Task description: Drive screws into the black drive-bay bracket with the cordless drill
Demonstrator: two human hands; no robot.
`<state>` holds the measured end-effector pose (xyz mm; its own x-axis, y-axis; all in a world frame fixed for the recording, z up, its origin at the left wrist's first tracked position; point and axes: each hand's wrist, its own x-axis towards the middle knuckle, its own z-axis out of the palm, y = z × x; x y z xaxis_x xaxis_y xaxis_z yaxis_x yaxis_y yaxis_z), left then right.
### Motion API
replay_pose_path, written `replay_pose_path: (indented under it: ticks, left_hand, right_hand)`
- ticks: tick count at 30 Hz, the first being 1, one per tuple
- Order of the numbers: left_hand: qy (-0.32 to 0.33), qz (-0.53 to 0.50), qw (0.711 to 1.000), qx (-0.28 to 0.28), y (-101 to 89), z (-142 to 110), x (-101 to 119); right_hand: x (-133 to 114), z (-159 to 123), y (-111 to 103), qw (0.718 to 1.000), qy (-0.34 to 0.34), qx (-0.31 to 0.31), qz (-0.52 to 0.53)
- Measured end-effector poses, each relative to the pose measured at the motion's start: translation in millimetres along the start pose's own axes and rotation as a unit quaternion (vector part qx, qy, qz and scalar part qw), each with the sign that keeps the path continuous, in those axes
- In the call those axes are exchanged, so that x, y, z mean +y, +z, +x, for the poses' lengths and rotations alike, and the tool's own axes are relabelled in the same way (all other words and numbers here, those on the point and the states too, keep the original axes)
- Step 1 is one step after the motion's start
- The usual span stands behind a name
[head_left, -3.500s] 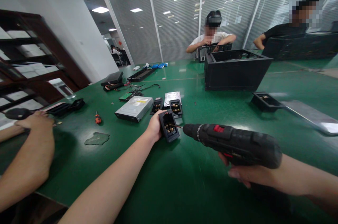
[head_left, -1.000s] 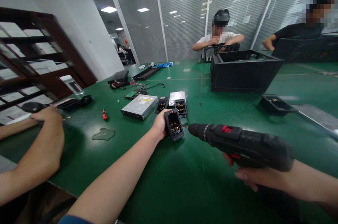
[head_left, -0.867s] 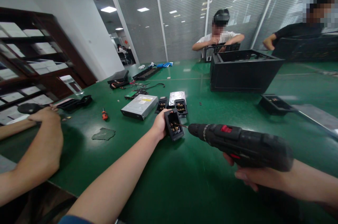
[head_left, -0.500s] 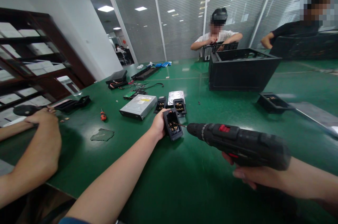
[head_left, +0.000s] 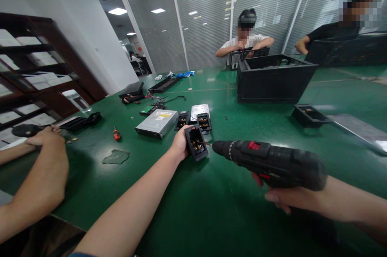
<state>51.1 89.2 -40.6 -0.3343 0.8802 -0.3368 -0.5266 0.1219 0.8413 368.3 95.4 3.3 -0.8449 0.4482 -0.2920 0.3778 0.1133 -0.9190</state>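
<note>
My left hand (head_left: 180, 144) grips a small black box (head_left: 198, 155) by its left side, tilted up off the green table, with brass-coloured parts inside. In my right hand (head_left: 281, 196) is a black cordless drill (head_left: 269, 162) with red switches. Its thin bit points left and reaches into the open face of the box; the exact contact of the tip is too small to tell. Just behind the held box stand two similar black boxes, one on the left (head_left: 182, 120) and one on the right (head_left: 204, 122). A hard drive (head_left: 200, 112) lies behind those.
Left of the boxes lie an optical drive (head_left: 157, 123), an orange screwdriver (head_left: 116, 134) and a glass-like shard (head_left: 116, 157). A large black case (head_left: 272, 83) stands at the back right, with another black box (head_left: 310, 115) nearer. A co-worker's arms (head_left: 45, 168) rest at the left.
The view has shifted slightly, so everything sits a little further left. Both hands keep their holds, and the drill bit stays in the box's opening.
</note>
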Motion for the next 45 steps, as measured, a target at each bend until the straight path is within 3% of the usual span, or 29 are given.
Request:
replay_pose_path:
  ticks: [21,45]
  left_hand:
    - [0.024,-0.003,1.000,0.004,-1.1,0.5,-1.8]
    - [0.019,-0.014,1.000,0.006,1.5,-0.1,-0.5]
  right_hand:
    - [-6.2,-0.6,-0.3,1.000,-0.016,0.005,-0.021]
    - [-5.2,-2.2,-0.5,0.999,0.026,0.007,-0.023]
